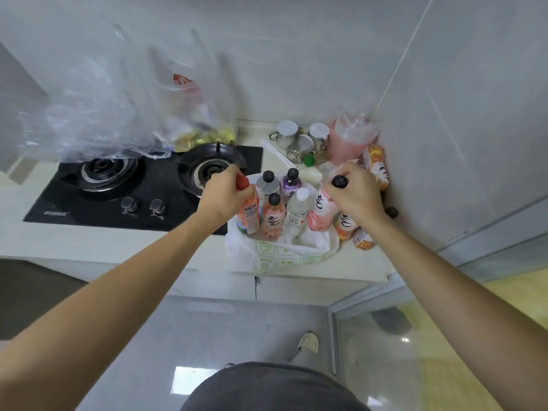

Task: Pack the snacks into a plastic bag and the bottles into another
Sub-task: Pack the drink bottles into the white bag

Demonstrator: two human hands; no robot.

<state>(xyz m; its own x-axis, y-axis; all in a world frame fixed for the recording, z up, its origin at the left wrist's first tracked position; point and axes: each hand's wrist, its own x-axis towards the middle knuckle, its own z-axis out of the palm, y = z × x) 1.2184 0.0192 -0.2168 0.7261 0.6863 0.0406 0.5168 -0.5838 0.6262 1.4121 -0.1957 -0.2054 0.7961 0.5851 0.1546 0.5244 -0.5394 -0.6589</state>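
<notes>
Bottles stand upright in a white plastic bag on the bench beside the stove, the left hand clasping a red-capped bottle and the right hand gripping a black-capped pink bottle.

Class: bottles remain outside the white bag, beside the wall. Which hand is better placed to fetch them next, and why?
The right hand. It is nearest the loose bottles by the wall, though it must first release its black-capped bottle.

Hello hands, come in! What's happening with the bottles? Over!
Left hand gripping red-capped bottle. Right hand gripping black-capped pink bottle. Both at white bag. Loose bottles still outside.
</notes>
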